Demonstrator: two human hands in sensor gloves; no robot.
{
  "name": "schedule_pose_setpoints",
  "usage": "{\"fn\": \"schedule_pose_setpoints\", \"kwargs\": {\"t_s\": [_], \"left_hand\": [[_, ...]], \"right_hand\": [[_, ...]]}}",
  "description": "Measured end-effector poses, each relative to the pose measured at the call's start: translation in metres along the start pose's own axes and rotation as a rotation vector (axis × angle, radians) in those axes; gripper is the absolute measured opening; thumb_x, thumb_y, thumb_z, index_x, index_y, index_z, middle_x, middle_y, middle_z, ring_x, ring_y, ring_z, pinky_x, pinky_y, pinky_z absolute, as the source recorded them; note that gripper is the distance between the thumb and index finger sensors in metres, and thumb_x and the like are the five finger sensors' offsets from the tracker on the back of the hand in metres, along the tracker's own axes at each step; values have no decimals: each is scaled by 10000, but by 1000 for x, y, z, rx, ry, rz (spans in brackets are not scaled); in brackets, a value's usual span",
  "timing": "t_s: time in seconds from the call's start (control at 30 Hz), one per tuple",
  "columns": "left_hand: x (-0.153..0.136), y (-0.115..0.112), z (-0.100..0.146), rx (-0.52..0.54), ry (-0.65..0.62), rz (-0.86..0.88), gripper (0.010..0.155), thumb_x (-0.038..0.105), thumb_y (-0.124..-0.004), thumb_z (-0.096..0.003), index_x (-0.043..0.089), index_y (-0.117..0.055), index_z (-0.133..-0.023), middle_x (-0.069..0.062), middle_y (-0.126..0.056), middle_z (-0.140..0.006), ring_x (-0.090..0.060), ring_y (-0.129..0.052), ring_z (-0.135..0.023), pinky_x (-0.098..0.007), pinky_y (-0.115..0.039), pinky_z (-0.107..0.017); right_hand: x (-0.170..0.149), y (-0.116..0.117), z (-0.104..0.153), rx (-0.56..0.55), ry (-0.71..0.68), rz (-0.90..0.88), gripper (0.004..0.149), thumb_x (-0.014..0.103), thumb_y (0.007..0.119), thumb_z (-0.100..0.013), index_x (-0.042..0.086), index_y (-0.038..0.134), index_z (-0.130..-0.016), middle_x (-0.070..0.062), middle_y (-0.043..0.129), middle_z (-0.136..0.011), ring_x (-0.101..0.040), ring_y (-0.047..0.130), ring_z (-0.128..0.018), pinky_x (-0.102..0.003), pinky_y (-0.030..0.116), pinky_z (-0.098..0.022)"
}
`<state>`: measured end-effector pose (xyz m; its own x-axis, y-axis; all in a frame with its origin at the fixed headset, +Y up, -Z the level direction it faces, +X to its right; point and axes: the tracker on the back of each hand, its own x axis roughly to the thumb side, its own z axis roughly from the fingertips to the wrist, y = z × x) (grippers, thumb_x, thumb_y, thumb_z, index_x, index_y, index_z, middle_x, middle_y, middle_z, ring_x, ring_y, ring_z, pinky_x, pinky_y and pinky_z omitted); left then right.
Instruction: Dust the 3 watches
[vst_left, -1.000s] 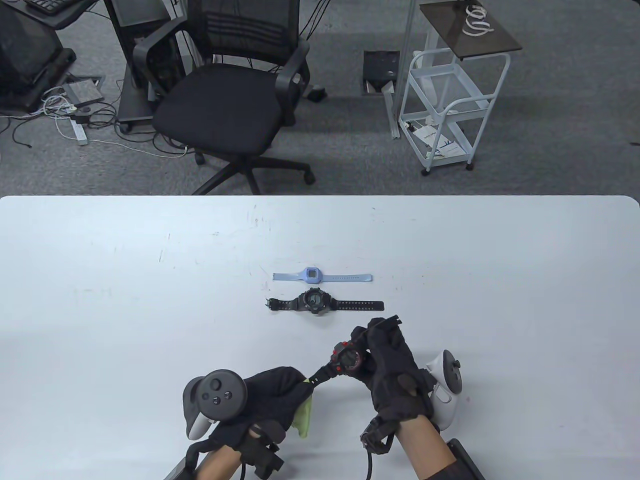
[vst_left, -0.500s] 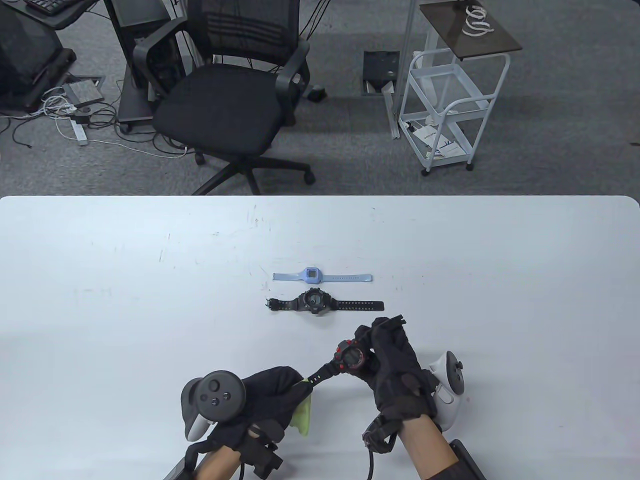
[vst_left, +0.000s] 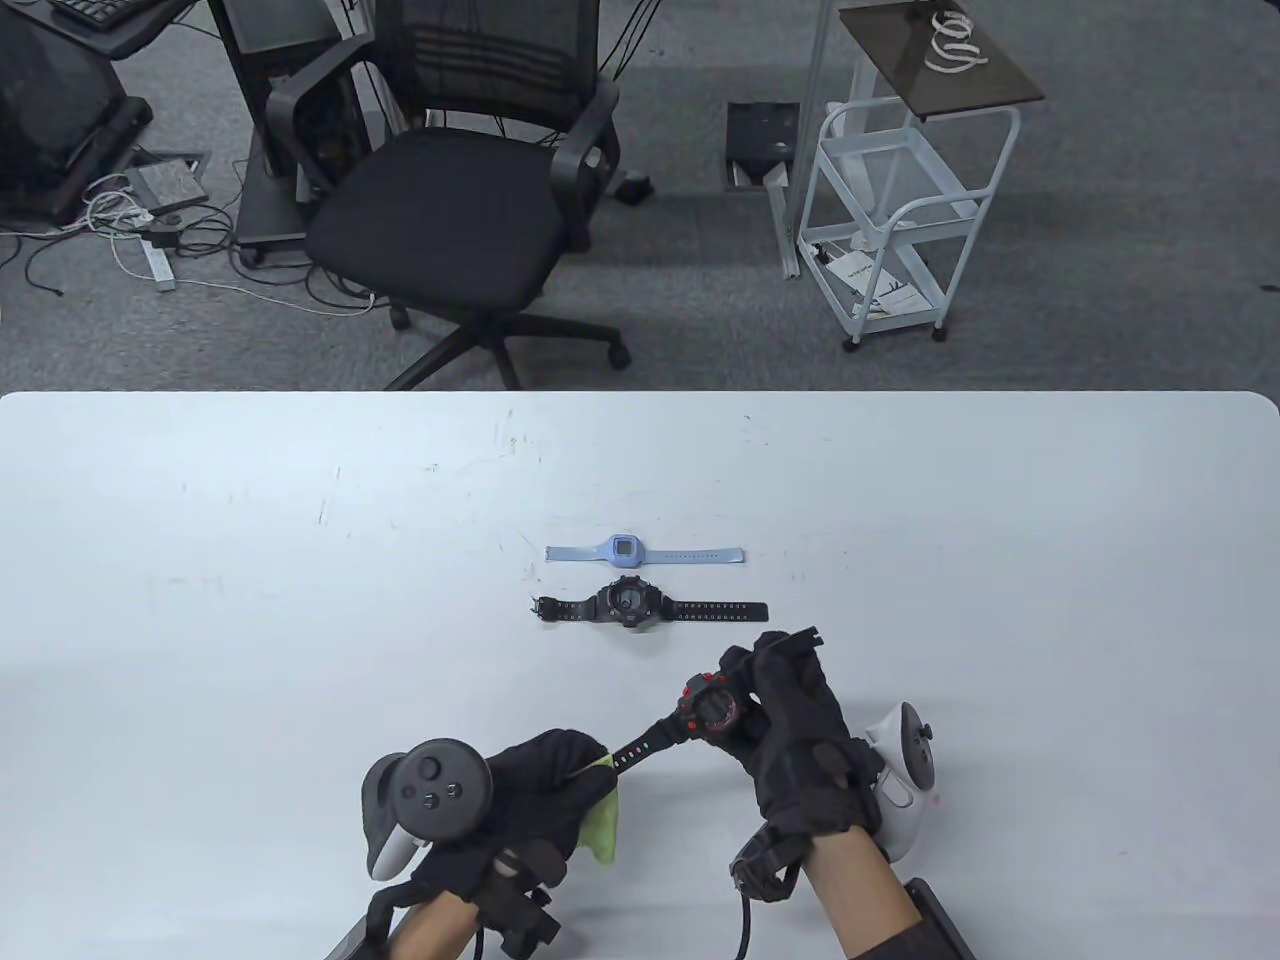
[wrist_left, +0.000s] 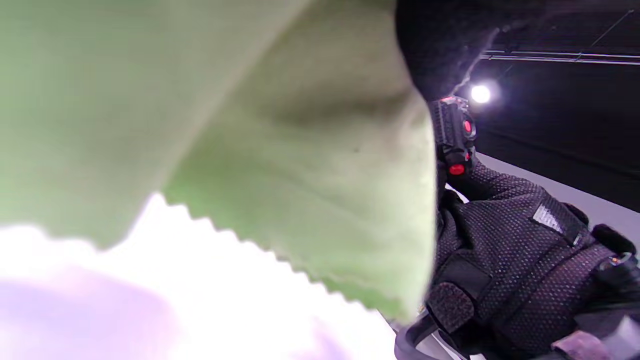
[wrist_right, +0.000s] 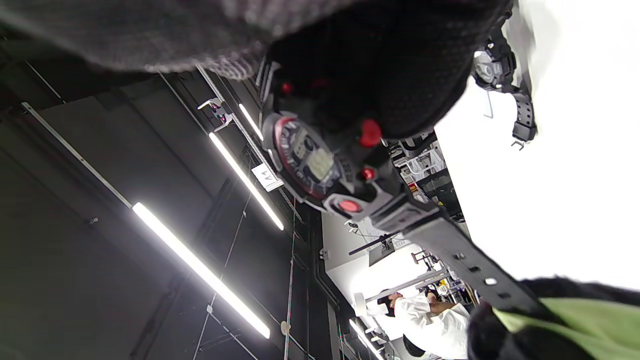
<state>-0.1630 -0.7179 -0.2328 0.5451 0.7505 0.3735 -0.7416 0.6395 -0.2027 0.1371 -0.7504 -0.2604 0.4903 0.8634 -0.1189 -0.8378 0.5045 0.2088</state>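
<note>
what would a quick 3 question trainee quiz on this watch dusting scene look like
1. True or false: the red-and-black watch lies flat on the table.
2. What does the left hand pinch round the strap? A) green cloth B) a brush C) a sponge
3. Fill in: the watch farthest from the person is the ____ one.

Key:
1. False; the right hand holds it up by the case.
2. A
3. Light blue; the light blue watch lies beyond the black watch.
</note>
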Motion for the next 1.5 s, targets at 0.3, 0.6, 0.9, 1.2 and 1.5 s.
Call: {"fn": "schedule_pose_setpoints", "kwargs": {"t_s": [0.3,0.6,0.9,1.2,1.5], "left_hand": [[-1,1,1,-6,13,-5,431,437,-824,-469,125,-955,-735,-95,-1000,-603,-263,-1031,-390,-579,-836,-475],[-1,3,1,28,9,11,422,464,-850,-467,127,-978,-687,-101,-1009,-564,-262,-1031,-361,-577,-840,-463],[-2,7,4,53,8,12,422,493,-860,-464,139,-990,-655,-89,-1017,-538,-255,-1033,-341,-571,-848,-454],[-1,11,5,71,18,-33,434,530,-880,-457,140,-1000,-606,-67,-1020,-484,-235,-1028,-296,-557,-862,-431],[0,12,5,75,11,-49,432,535,-880,-463,139,-999,-588,-55,-1019,-460,-225,-1027,-274,-549,-870,-419]], "right_hand": [[1,-3,0,-9,-4,-13,435,454,667,-690,322,508,-1073,29,731,-1036,-189,945,-853,-404,856,-590],[3,-4,1,-12,-12,-25,436,455,665,-690,323,504,-1074,31,728,-1037,-184,943,-854,-402,856,-591],[5,-6,1,-17,-20,-41,437,455,664,-690,323,504,-1074,29,730,-1036,-184,943,-854,-403,853,-593],[5,-9,2,-30,-22,-48,437,454,665,-690,321,505,-1074,31,728,-1037,-184,945,-852,-405,853,-592],[8,-11,3,-36,-32,-51,436,454,665,-690,321,506,-1074,28,732,-1035,-186,944,-852,-406,853,-591]]}}
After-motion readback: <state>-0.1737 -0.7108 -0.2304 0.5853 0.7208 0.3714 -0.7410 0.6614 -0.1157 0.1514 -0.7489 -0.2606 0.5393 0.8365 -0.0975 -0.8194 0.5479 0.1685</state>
